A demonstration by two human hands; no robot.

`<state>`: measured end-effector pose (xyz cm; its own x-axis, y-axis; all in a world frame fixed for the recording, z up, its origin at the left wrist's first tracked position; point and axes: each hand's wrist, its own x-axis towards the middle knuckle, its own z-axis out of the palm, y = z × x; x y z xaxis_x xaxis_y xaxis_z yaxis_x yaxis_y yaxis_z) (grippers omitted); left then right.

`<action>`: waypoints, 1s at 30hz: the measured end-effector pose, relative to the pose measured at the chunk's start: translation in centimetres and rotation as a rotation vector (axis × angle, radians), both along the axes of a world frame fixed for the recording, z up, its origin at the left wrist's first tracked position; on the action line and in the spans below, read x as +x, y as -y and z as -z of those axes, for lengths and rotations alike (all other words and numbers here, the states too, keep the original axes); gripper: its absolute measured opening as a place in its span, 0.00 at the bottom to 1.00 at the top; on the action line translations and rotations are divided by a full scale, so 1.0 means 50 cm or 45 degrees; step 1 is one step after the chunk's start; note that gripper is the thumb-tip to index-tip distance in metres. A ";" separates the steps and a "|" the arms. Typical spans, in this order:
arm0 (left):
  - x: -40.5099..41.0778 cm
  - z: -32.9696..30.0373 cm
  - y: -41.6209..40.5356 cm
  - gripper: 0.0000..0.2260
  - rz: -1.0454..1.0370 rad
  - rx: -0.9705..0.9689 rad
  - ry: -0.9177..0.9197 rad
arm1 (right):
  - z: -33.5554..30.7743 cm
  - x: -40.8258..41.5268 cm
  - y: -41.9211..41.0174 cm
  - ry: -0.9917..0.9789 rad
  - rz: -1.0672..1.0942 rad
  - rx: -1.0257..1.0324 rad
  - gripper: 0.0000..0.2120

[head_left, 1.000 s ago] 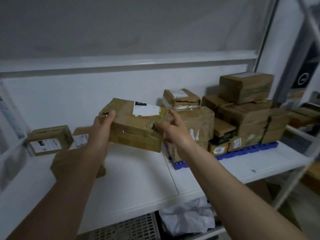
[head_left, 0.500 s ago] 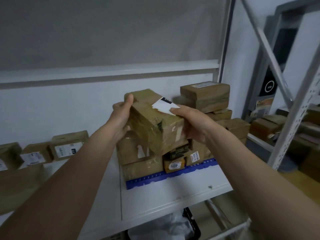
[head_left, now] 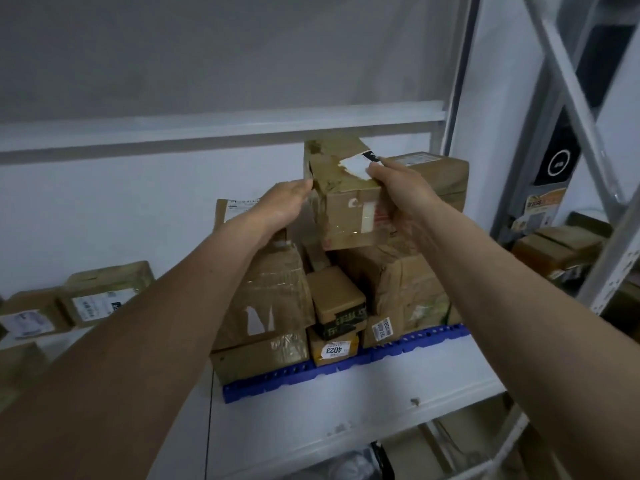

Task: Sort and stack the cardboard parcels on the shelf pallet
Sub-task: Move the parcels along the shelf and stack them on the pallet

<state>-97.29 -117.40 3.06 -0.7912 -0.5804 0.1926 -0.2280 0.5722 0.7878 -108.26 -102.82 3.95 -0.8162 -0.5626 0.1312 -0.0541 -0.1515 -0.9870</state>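
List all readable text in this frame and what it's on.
"4023": white sticker on the small parcel at the blue pallet front edge.
Too blurred to read: the held parcel's white label, the label on the parcel beside 4023, labels on the left shelf parcels, and the orange sign.

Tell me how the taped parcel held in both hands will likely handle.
The taped parcel probably stays stiff: its edges look square. Glossy tape may make it slippery, so the left hand and right hand hold opposite sides. It seems fairly light, being held above the stack.
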 end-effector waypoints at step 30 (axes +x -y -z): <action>-0.146 0.118 0.224 0.19 -0.156 -0.537 0.378 | 0.135 -0.147 0.249 0.080 -0.032 0.208 0.09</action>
<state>-104.60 -128.59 -2.86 -0.7782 -0.5927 0.2076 -0.4915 0.7806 0.3862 -115.60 -115.29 -2.82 -0.8054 -0.5926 -0.0144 0.0103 0.0102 -0.9999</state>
